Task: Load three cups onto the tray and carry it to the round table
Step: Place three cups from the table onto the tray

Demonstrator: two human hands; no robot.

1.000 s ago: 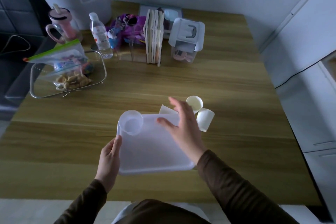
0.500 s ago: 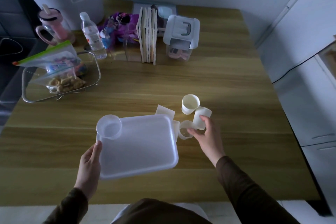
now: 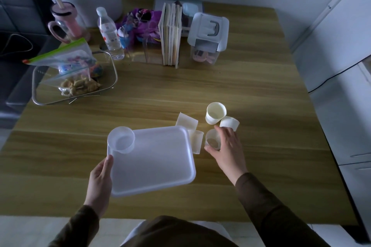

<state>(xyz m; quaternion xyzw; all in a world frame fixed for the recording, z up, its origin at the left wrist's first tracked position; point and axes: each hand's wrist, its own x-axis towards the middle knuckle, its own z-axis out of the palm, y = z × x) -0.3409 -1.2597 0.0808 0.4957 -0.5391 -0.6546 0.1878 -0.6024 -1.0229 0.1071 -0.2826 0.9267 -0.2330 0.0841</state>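
Note:
A white plastic tray point(image 3: 158, 166) lies on the wooden table, and my left hand point(image 3: 100, 182) grips its near left edge. One clear cup point(image 3: 121, 140) stands upright in the tray's far left corner. Just right of the tray, my right hand point(image 3: 226, 148) closes its fingers around an upright clear cup point(image 3: 212, 141). Beside it are more cups: a white one point(image 3: 215, 113) upright, one point(image 3: 229, 122) behind my fingers, one point(image 3: 196, 141) against the tray's right edge, and one point(image 3: 186, 122) lying on its side.
Along the far side of the table point(image 3: 261, 90) stand a water bottle point(image 3: 109, 34), upright books point(image 3: 171, 34), a lidded plastic box point(image 3: 207, 36), a pink sippy cup point(image 3: 66, 22) and a glass dish point(image 3: 40, 94) holding snack bags. White cabinets point(image 3: 341, 66) border the right.
The tray slid left with my left hand on it. My right hand left the tray, reached to the cups at its right and closed on a clear one.

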